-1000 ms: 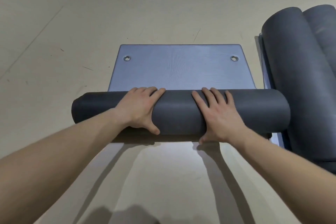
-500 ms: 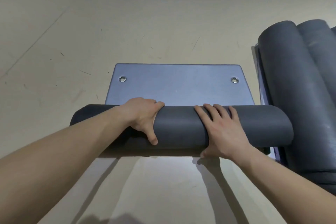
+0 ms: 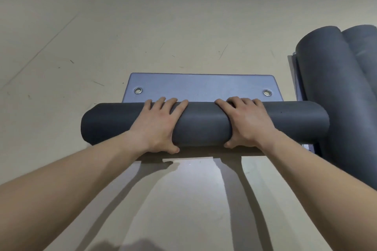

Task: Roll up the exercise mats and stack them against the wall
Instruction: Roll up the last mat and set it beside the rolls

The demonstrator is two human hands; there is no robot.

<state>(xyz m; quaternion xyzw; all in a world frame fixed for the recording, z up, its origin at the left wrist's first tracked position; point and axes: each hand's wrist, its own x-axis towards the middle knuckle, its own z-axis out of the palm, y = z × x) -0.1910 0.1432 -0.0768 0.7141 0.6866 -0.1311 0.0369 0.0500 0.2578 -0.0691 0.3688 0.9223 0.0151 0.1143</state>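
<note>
A dark grey exercise mat (image 3: 204,122) lies across the floor as a thick roll. Beyond it a short flat strip of the same mat (image 3: 202,87) is still unrolled, with two metal eyelets near its far corners. My left hand (image 3: 159,126) presses on top of the roll left of centre, fingers over its far side and thumb at the near side. My right hand (image 3: 244,124) grips the roll right of centre in the same way.
Two rolled grey mats (image 3: 342,96) lie side by side at the right, running away from me, on top of a flat mat edge (image 3: 295,79). The roll's right end touches them. Beige floor (image 3: 142,26) lies ahead and to the left.
Both hands have pushed the roll forward. The flat strip beyond the roll has become shorter, and the roll now lies close to the eyelets.
</note>
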